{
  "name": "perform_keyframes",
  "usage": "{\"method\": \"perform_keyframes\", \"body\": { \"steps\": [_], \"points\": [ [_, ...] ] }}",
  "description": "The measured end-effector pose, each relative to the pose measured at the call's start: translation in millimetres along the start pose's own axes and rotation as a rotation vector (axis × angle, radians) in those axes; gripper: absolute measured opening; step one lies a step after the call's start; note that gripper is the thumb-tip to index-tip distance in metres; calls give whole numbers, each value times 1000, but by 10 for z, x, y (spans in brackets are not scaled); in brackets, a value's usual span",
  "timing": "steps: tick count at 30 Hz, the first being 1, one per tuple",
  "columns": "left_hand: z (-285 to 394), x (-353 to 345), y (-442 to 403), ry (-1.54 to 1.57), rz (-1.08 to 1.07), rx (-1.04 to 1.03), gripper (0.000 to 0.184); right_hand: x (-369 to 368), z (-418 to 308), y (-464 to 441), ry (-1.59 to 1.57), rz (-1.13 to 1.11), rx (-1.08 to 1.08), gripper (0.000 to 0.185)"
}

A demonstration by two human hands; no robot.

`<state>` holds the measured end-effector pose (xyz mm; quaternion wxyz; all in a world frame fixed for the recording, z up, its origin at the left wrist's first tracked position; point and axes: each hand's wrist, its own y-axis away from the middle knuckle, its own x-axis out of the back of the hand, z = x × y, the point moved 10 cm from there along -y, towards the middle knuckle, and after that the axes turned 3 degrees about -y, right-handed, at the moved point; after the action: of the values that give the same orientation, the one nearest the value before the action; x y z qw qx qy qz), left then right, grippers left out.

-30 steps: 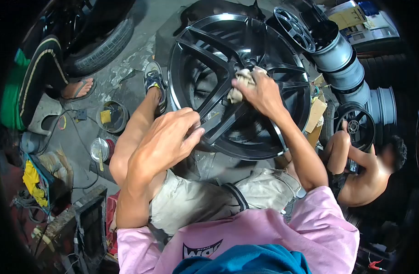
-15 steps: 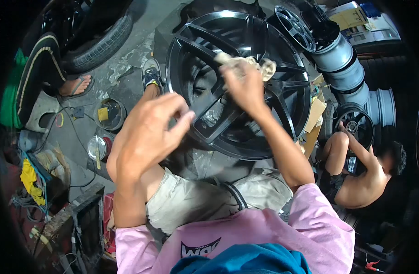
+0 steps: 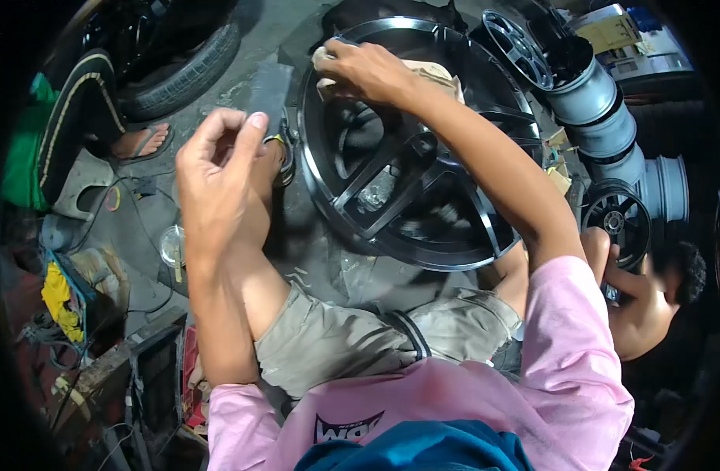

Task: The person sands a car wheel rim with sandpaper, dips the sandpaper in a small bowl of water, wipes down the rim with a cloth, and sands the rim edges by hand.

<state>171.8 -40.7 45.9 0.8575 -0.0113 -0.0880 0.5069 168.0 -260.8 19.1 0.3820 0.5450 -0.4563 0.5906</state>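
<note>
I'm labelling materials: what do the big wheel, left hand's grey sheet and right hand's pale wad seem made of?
Big wheel: probably metal, glossy black, from its sharp highlights. Grey sheet in the left hand: matte, thin, flat; perhaps abrasive paper or plastic. Pale wad in the right hand: likely soft, dull cloth, as it bunches.

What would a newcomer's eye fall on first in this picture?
Probably the large black wheel in the upper middle, with the right hand over its upper-left part. Left of it, the left hand holds a flat grey sheet. Then silvery rims stacked at upper right.
</note>
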Motion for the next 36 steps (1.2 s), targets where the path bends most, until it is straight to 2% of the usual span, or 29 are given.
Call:
{"method": "perform_keyframes", "body": {
  "steps": [1, 3, 5, 7, 9, 10, 11, 13, 14, 15, 16, 17, 19, 20, 21, 23, 25, 27, 29, 31, 32, 33, 36],
  "points": [
    [0, -37, 6, 30, -15, 6, 16, -151, 5, -187, 76, -73, 19, 40],
    [-9, -48, 14, 37, -37, 0, 17, -40, -5, -23, -30, 21, 19, 36],
    [61, -3, 6, 50, -4, -38, 17, -29, 5, 371, -9, -90, -79, 32],
    [100, 21, 36, 60, 12, -59, 18, -15, -127, 913, 95, -80, -66, 31],
    [141, 32, 42, 105, 12, -63, 18, 193, -114, 1226, -116, -49, -313, 30],
    [154, 33, 47, 72, 7, -62, 19, 246, -105, 1311, -186, -125, -419, 25],
    [148, 28, 58, 71, 1, -60, 19, 274, -209, 1353, -189, -126, -425, 25],
    [177, -4, 67, 89, -4, -82, 19, 245, -285, 1507, -560, -76, -640, 27],
    [181, -22, 66, 96, -7, -85, 19, 137, -403, 1543, -699, 31, -636, 30],
    [180, -29, 71, 97, -17, -94, 19, 287, -743, 1408, -716, 143, -534, 28],
    [171, -33, 80, 91, -26, -100, 19, 113, -1012, 1374, -656, 135, -442, 30],
    [144, -31, 74, 83, -27, -99, 19, 135, -1377, 1322, -606, 206, -290, 41],
    [87, -62, 60, 43, -67, -110, 19, 34, -1652, 1288, -522, -115, -297, 48],
    [57, -42, 79, 43, -63, -105, 19, 93, -1580, 1358, -493, -29, -243, 54],
    [24, -39, 89, 15, -72, -95, 19, 82, -1407, 1442, -445, -115, -327, 57],
    [33, -66, 99, -2, -82, -92, 19, 310, -1033, 1641, -136, 41, -325, 62],
    [38, -7, 138, 62, -18, -28, 18, 359, -790, 1915, 36, 44, -339, 67],
    [58, -1, 140, 85, -16, -9, 17, 327, -867, 2012, -41, 32, -356, 72],
    [148, -55, 134, 51, -40, -53, 18, 211, -1165, 1854, -365, -31, -396, 76],
    [148, -128, 121, 15, -79, -89, 18, 177, -1472, 1610, -432, 26, -357, 81],
    [147, -157, 117, -22, -99, -117, 19, 93, -1393, 1625, -473, 61, -375, 84],
    [135, -177, 120, -17, -108, -124, 19, 97, -1333, 1625, -430, 110, -341, 77],
    [88, -217, 145, -92, -141, -116, 19, -16, -1008, 1562, -357, -225, -592, 60]
  ]
}}
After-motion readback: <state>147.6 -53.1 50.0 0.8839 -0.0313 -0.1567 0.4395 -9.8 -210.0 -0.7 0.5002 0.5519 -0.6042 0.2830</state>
